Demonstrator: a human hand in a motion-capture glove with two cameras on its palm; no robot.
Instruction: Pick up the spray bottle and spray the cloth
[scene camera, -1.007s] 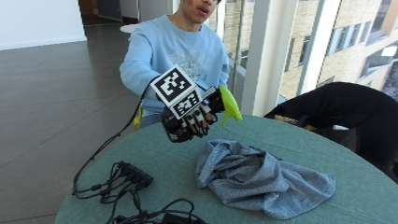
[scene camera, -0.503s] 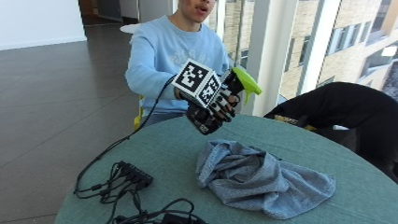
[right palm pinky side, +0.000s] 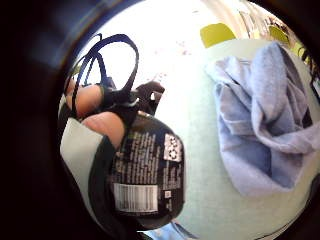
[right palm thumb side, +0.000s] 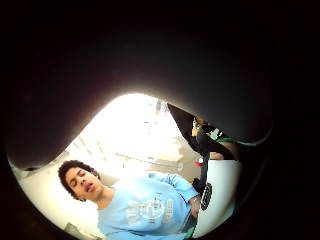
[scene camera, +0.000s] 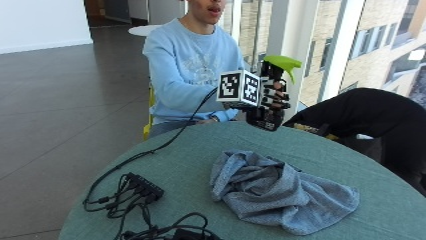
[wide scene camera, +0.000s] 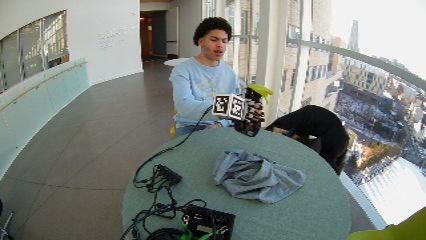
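Holding a black plastic spray bottle with a lime-green trigger head (scene camera: 271, 95) upright above the round green counter (scene camera: 180, 170), the gloved right hand (scene camera: 269, 97) keeps its grip curled round the bottle; the nozzle's aim seems unclear. The crumpled grey-blue cloth (scene camera: 279, 192) lies below on the counter.

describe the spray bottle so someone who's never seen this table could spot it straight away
Start at the round green table with the crumpled grey-blue cloth on it. Above its far edge, in front of the seated person, the gloved right hand holds the spray bottle in the air. It is the only dark bottle with a bright lime-green trigger head, and nothing else is lifted off the table.
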